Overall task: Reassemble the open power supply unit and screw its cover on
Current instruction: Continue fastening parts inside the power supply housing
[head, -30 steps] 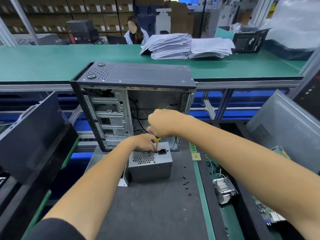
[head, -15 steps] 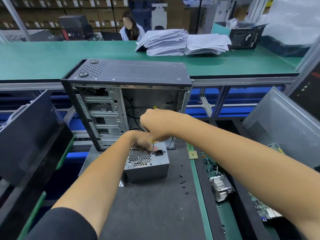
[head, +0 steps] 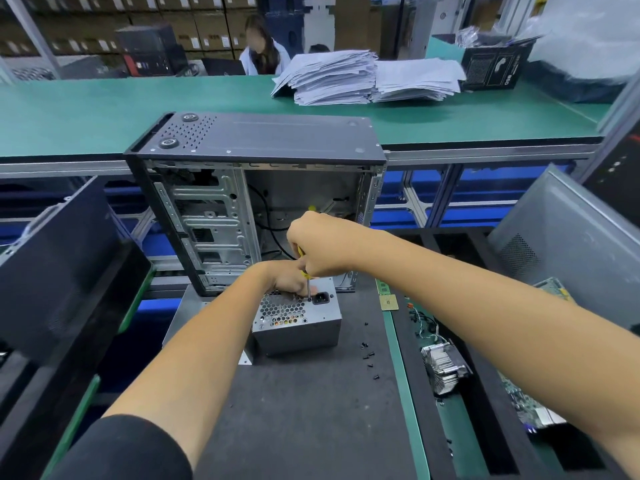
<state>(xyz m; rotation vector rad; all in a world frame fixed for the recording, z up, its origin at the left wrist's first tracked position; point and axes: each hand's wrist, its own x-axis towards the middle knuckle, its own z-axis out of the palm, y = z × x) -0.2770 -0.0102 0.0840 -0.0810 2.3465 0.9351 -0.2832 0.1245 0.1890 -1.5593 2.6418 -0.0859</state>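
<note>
Nearby, loose black screws (head: 367, 355) lay scattered on the dark mat (head: 311, 410), right of the power supply unit (head: 298, 323). On its top, the left hand (head: 289, 278) pressed, fingers hidden; the right hand (head: 320, 245) gripped a yellow screwdriver (head: 304, 271) upright. Behind stood an open computer case (head: 256, 202).

I see the power supply unit (head: 298, 323) in dull grey sheet metal with a perforated grille. The mat (head: 311, 410) under it looks matt, slightly rough, possibly rubber. The computer case (head: 256, 188) shows bare stamped steel inside under a matt black top. The paper stacks (head: 367, 77) look crumpled.
</note>
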